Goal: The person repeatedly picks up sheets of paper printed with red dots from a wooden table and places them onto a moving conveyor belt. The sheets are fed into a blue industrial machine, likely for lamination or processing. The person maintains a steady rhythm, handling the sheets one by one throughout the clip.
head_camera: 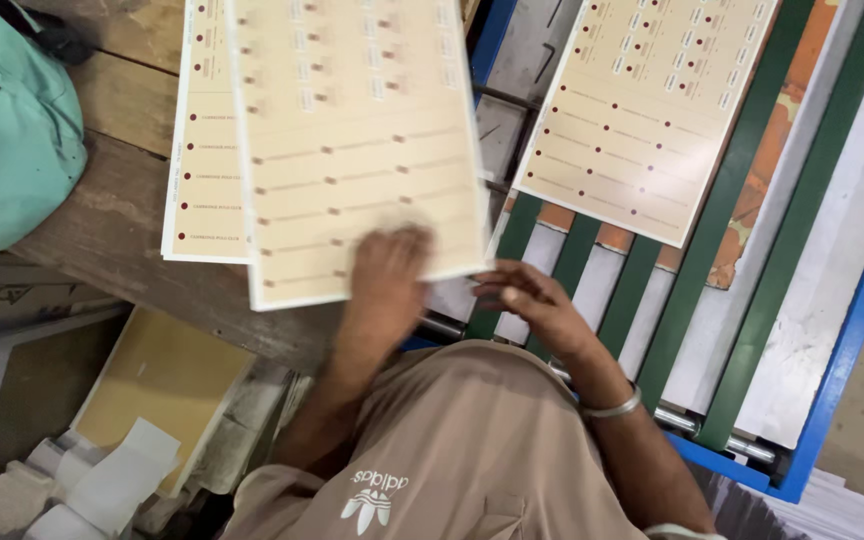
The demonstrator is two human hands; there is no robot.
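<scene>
The lower edge of a cream printed sheet (362, 150) is pressed under the left hand (387, 270), fingers flat on it, at the centre of the frame; whether the sheet is pinched cannot be told through the blur. The right hand (532, 300), just right of it, is held loosely curled with nothing grasped, above the green belts (722, 210). The sheet is laid askew on a stack (202, 150) on the wooden bench (112, 230) at upper left. A second sheet (642, 110) is carried on the belts at upper right. A teal bag (7, 130) is seen at far left.
</scene>
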